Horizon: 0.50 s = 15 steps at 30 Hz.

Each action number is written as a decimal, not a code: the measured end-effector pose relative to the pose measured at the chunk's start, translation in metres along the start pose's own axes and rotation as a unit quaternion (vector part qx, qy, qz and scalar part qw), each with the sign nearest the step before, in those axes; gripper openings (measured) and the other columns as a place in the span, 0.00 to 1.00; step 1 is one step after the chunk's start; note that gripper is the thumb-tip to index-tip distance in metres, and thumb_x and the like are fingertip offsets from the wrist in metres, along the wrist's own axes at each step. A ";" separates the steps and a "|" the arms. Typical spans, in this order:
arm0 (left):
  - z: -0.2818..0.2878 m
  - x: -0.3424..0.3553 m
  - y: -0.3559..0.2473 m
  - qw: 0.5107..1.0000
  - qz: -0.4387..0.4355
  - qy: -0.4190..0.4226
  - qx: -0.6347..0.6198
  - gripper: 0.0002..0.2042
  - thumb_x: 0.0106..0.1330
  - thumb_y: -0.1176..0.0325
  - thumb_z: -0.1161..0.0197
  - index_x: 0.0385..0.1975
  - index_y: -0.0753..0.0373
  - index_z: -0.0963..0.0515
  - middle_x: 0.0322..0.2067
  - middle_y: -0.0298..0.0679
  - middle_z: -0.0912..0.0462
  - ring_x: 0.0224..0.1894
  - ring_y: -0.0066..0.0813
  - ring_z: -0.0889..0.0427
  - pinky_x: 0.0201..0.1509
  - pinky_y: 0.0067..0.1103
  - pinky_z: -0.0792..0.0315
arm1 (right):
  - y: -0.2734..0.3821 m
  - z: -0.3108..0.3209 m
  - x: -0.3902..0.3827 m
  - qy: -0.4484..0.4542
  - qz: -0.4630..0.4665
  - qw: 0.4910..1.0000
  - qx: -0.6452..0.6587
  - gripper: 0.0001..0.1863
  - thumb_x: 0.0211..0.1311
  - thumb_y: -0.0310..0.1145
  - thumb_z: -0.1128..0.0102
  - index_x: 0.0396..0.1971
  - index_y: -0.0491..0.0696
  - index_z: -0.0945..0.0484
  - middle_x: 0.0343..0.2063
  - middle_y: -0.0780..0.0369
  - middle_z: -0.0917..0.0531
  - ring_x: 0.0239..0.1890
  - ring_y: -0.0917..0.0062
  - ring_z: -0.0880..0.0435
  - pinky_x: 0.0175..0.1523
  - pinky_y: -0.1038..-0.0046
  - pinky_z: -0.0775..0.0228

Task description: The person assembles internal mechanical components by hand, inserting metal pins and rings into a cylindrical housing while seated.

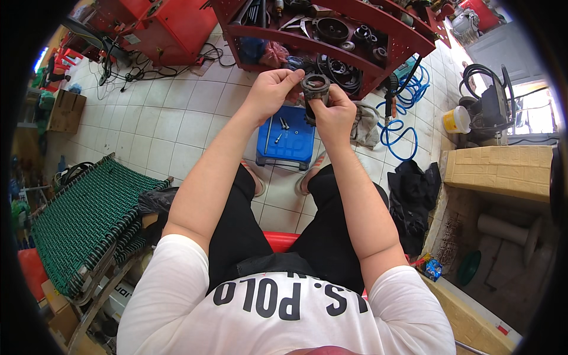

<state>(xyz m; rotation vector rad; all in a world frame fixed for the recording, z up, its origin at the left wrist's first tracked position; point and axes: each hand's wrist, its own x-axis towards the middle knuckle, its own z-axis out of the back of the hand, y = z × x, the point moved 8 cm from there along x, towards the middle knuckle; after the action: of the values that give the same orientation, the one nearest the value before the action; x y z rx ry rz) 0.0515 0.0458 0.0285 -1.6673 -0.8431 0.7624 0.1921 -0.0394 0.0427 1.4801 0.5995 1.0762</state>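
Head view: pale tiled floor [177,89] under a seated worker, dark-trousered knees apart, both forearms reaching forward.
Red tool cart [408,42]: beyond the hands, shelves crowded with dark round parts and loose tools.
Green woven folding seat [89,222]: off to the left, well apart from the work.
Blue stool [300,151]: between the feet, below the hands; serves as a parts tray.
Right hand [336,115]: grasping the dark cylindrical part [315,86] from its right side, thumb on the near face.
Left hand [272,94]: thumb and forefinger drawn together by the rim; cannot tell whether something small sits between them.
Cylinder work: looks like fine handling at the open end. Best done, I judge, with the right grip steady, the rim tipped toward the eyes and a light left pinch, over the stool to catch drops.
Cylinder position: between the hands, upright or nearly so, left fingertips just beside its upper rim; actual contact unclear.
Bolts [284,123]: small, on the stool top, near a thin rod [268,133].
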 end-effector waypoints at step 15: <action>0.012 0.003 0.014 0.996 0.046 0.018 -0.074 0.15 0.76 0.55 0.38 0.40 0.62 0.16 0.33 0.32 0.15 0.34 0.17 0.20 0.40 0.18 0.26 | 0.012 -0.004 -0.002 -0.005 0.023 1.000 -0.016 0.08 0.54 0.24 0.29 0.35 0.40 0.14 0.29 0.65 0.17 0.31 0.82 0.22 0.39 0.78 0.31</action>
<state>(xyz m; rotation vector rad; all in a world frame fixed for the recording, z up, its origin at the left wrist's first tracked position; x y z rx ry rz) 0.0454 0.0521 0.0125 -1.8568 -0.8172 0.7454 0.1856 -0.0417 0.0532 1.4767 0.5412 1.1092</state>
